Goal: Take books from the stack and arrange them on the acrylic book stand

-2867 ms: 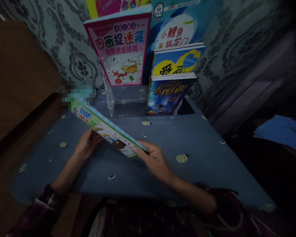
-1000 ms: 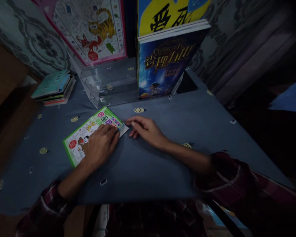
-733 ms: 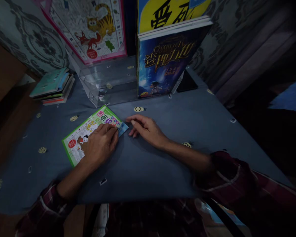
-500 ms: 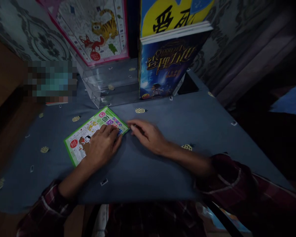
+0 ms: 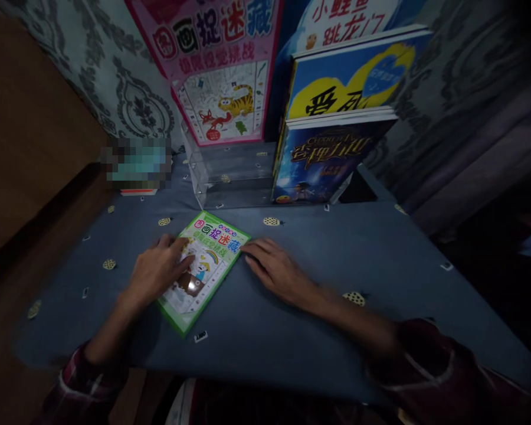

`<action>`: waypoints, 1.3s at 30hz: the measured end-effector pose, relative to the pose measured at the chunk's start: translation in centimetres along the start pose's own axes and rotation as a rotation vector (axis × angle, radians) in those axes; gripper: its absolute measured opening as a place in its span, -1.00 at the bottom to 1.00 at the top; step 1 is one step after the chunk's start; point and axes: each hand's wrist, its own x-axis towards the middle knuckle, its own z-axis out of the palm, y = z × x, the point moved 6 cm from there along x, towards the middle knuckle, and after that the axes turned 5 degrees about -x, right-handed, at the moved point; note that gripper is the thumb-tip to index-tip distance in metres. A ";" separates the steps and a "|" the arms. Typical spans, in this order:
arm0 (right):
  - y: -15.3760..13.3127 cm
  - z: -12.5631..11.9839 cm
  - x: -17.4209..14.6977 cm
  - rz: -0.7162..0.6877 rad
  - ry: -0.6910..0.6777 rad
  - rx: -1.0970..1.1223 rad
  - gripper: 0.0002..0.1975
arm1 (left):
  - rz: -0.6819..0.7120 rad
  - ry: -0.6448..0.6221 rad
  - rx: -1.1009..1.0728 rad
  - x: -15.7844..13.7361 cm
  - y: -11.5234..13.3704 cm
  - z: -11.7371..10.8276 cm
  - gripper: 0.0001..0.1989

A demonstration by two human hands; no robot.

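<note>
A thin green-edged picture book (image 5: 206, 265) lies flat and face up on the blue patterned cloth (image 5: 318, 277). My left hand (image 5: 157, 273) rests on the book's left side, fingers spread over the cover. My right hand (image 5: 277, 273) lies flat on the cloth, fingertips touching the book's right edge near its top corner. Neither hand grips anything.
A clear acrylic stand (image 5: 230, 177) at the back holds a pink book (image 5: 221, 71) and blue books (image 5: 331, 159) upright against patterned wallpaper. A blurred stack of books (image 5: 135, 165) lies at the back left. A brown wooden panel (image 5: 30, 130) runs along the left.
The book went from held in both hands to lying flat on the cloth. Since half a second ago it has turned more upright and my left hand has slid to its left side.
</note>
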 end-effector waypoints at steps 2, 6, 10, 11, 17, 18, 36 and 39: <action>0.3 0.1 0.7 -0.008 -0.008 0.007 -0.71 | -0.022 -0.006 0.021 -0.8 0.0 0.1 -0.62; 1.4 0.5 2.7 -0.017 -0.005 0.023 -0.70 | -0.029 0.059 0.039 -1.4 0.2 0.6 -0.60; 2.7 1.3 4.5 -0.026 0.002 0.027 -0.67 | -0.007 0.105 0.070 -0.5 0.5 1.3 -0.61; 2.9 1.5 4.8 -0.030 0.005 0.029 -0.67 | 0.000 0.115 0.070 -0.1 0.6 1.4 -0.62; 3.6 2.3 5.3 -0.034 0.005 0.003 -0.66 | 0.032 0.198 -0.018 1.4 0.3 1.4 -0.65; 3.7 2.3 5.3 -0.031 0.001 -0.010 -0.66 | 0.033 0.203 -0.032 1.5 0.2 1.4 -0.65; 0.9 2.7 2.4 -0.013 -0.060 -0.201 -0.61 | 0.743 0.247 -0.153 -6.8 6.3 1.9 -0.66; 0.4 2.7 2.3 -0.060 -0.066 -0.149 -0.62 | 0.788 0.323 -0.084 -7.0 6.7 1.8 -0.71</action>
